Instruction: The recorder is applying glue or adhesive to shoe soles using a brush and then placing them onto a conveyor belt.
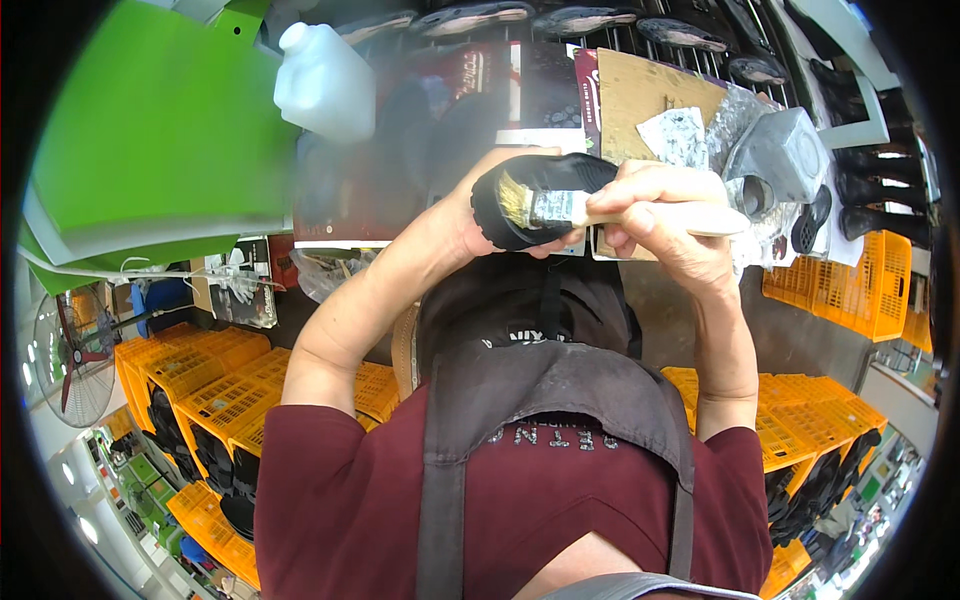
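My left hand [460,218] is closed round a black shoe sole [486,212], gripping it by its edge above the near side of the work table. The sole's hollow inner face is turned up toward me. Pinched in my right hand [680,222] is a flat paintbrush [556,207] with a pale handle and a whitish, stained ferrule. Its yellowish bristles reach into the sole at the left end and appear to touch the inner face. Part of my left hand's fingers is hidden behind the sole.
A white plastic jug [325,85] stands at the table's far left. On the right, a translucent container [785,153] lies near stained paper [675,135] and cardboard [655,85]. Dark footwear [585,20] lines a rack beyond. Orange crates [840,285] and a fan [75,360] stand around.
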Available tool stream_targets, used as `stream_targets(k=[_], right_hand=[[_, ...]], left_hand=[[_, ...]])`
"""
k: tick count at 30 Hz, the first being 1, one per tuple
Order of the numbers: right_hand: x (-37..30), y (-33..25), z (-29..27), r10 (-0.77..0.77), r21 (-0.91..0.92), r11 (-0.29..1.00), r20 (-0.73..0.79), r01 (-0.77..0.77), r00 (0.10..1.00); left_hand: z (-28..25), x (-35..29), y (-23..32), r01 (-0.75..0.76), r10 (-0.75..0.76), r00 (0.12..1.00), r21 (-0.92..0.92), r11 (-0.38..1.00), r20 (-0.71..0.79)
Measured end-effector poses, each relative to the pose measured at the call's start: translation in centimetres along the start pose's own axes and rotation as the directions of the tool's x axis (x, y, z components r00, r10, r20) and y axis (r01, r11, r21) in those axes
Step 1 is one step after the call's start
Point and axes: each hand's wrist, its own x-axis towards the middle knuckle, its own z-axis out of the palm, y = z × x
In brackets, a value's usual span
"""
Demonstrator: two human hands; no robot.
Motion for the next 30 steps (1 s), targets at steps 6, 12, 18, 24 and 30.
stream_targets(k=[6, 12, 18, 24, 30], right_hand=[[1.7, 2.3, -2.4, -0.371, -0.065, 0.915, 0.247, 0.398, 0.895], [3.8, 2.6, -4.8, -0.240, -0.003, 0.958, 0.542, 0.287, 0.805], [4.5, 1.4, -6.1, -0.019, -0.083, 0.991, 0.697, 0.106, 0.717], [2.6, 0.1, -7.9, 0.185, -0.286, 0.958, 0.655, 0.014, 0.732], [-0.5, -2.5, -8.8, 0.011, -0.572, 0.805, 0.275, 0.155, 0.961]], left_hand=[[-0.9, 0.6, -0.2, 0.473, -0.402, 0.876, -0.306, 0.826, 0.268], [-3.2, 1.2, -0.9, 0.446, -0.392, 0.862, -0.113, 0.888, 0.322], [-3.0, 1.1, 0.0, 0.506, -0.471, 0.802, 0.002, 0.863, 0.366], [-3.5, 1.1, 1.5, 0.449, -0.452, 0.855, 0.071, 0.891, 0.255], [0.9, -0.7, 1.3, 0.081, -0.123, 0.945, -0.148, 0.986, -0.302]])
